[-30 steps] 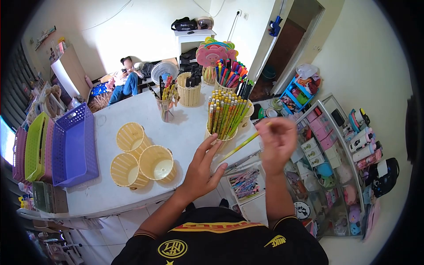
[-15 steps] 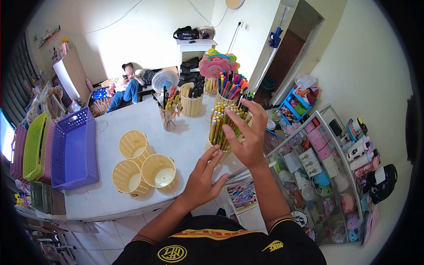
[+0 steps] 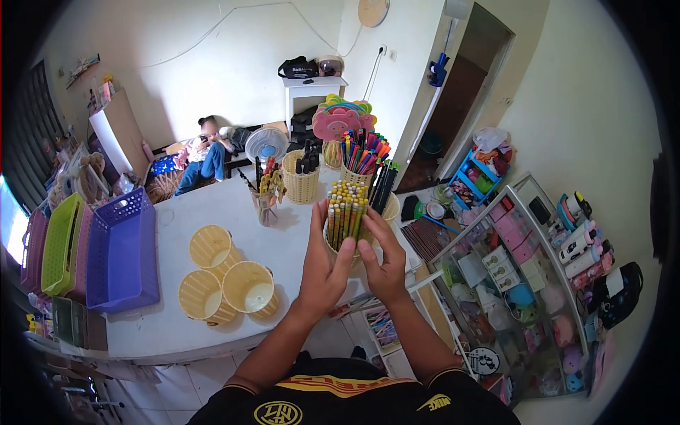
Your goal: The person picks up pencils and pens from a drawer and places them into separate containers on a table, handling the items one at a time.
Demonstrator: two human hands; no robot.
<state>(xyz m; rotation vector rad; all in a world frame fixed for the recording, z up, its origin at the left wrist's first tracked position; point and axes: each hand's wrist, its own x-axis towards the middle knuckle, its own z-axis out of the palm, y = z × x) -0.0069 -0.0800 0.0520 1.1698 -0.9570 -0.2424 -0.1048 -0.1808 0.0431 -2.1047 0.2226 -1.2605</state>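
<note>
A dense bundle of yellow-tipped pencils (image 3: 346,205) stands upright in a cream woven basket near the table's right end. My left hand (image 3: 326,273) is wrapped round its left side, and my right hand (image 3: 384,265) curves round the right side. Both thumbs nearly meet in front, hiding most of that basket. Just behind are dark pens (image 3: 384,184) in another basket and colourful markers (image 3: 363,152) in a third. A clear cup (image 3: 265,209) of pens and pencils is farther left, near a basket (image 3: 301,184) of black markers.
Three cream baskets (image 3: 249,289) stand together on the white table (image 3: 170,333). A purple perforated tray (image 3: 127,255) and a green one (image 3: 60,244) are at the left. A glass display case (image 3: 510,283) borders the right. A person (image 3: 205,152) sits beyond the table by a fan (image 3: 268,144).
Both hands have come together round the pencil bundle; my right hand has lowered from above it to its right side. The pencils now sit lower in view.
</note>
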